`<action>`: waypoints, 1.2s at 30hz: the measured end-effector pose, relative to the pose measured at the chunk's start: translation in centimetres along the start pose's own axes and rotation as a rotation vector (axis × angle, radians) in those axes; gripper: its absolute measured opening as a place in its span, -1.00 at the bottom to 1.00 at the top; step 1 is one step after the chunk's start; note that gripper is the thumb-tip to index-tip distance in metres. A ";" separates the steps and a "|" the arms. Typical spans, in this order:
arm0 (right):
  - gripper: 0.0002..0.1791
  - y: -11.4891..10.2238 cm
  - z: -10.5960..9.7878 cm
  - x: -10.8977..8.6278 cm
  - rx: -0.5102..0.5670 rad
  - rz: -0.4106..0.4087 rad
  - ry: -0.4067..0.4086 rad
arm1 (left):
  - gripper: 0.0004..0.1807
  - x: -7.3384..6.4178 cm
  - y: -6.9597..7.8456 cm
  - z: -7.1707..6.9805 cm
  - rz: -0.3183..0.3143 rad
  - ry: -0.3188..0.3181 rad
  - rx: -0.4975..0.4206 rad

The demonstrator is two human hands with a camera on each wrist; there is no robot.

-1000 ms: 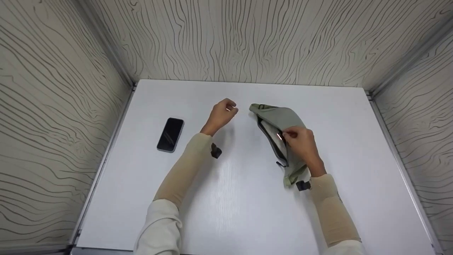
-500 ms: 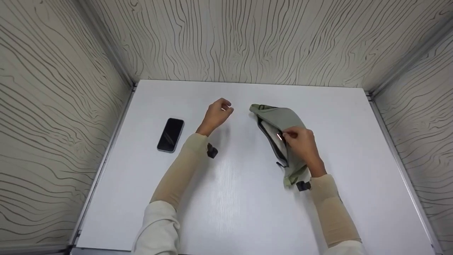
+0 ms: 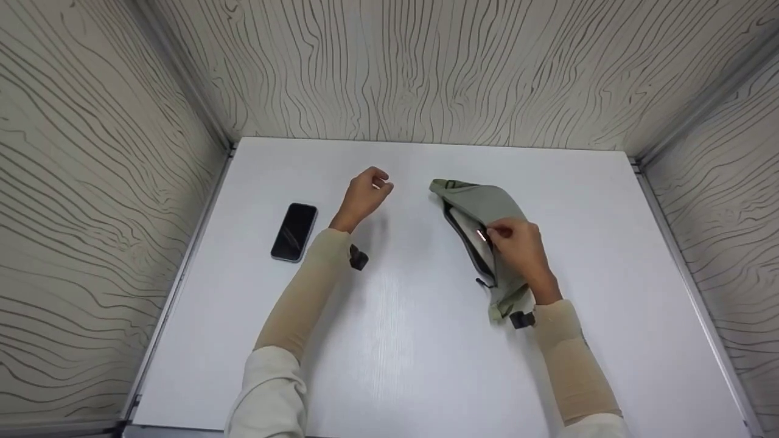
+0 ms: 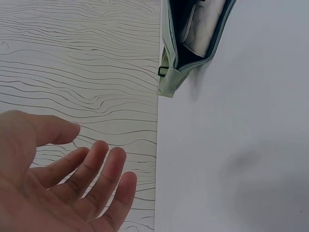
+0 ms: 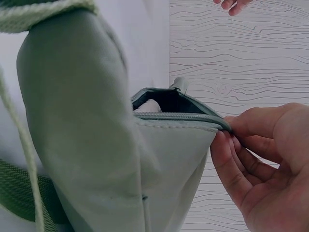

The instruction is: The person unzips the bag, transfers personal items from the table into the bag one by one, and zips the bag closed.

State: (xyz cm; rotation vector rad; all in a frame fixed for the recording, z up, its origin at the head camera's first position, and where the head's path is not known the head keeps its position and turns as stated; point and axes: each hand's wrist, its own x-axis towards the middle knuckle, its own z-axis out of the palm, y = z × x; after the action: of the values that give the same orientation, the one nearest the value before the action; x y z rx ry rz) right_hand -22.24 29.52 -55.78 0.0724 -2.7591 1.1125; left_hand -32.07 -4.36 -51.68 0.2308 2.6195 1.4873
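A sage-green waist bag [image 3: 487, 199] lies on the right half of the white table, its zip undone and its mouth gaping. My right hand [image 3: 522, 246] pinches the zipped edge [image 5: 178, 117] of the mouth between thumb and fingers, drawing it outward. Inside sits a pale, soft-looking item [image 4: 206, 26], partly hidden by the bag's wall. Over the table, to the left of the bag, hovers my left hand [image 3: 364, 196]. Its fingers are loosely bent and hold nothing; in the left wrist view the palm shows bare.
A dark-screened smartphone [image 3: 294, 232] lies on the left part of the table [image 3: 389, 365]. Panels with a wood-grain line pattern [image 3: 395, 73] rise behind and at both sides. A green webbing strap [image 5: 24, 193] hangs at the bag's near end.
My left hand has drifted left, away from the bag and nearer the phone. The right hand keeps its grip on the bag's edge, and the bag has stayed put.
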 end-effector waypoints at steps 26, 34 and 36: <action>-0.83 0.0 -0.1 0.1 -0.012 0.002 -0.012 | -0.59 0.1 -0.3 -1.8 -0.030 0.014 0.058; -0.84 0.0 0.0 0.0 -0.005 -0.004 -0.012 | -0.57 -0.1 -1.1 -2.6 -0.036 0.027 0.060; -0.84 0.1 0.1 0.0 -0.003 -0.003 -0.011 | -0.57 -0.2 -1.3 -2.8 -0.040 0.030 0.067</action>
State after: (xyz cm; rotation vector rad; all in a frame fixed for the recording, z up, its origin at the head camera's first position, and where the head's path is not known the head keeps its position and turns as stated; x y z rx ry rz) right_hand -22.27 29.53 -55.88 0.0833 -2.7694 1.1110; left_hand -32.50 -7.42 -51.38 0.1633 2.6832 1.4035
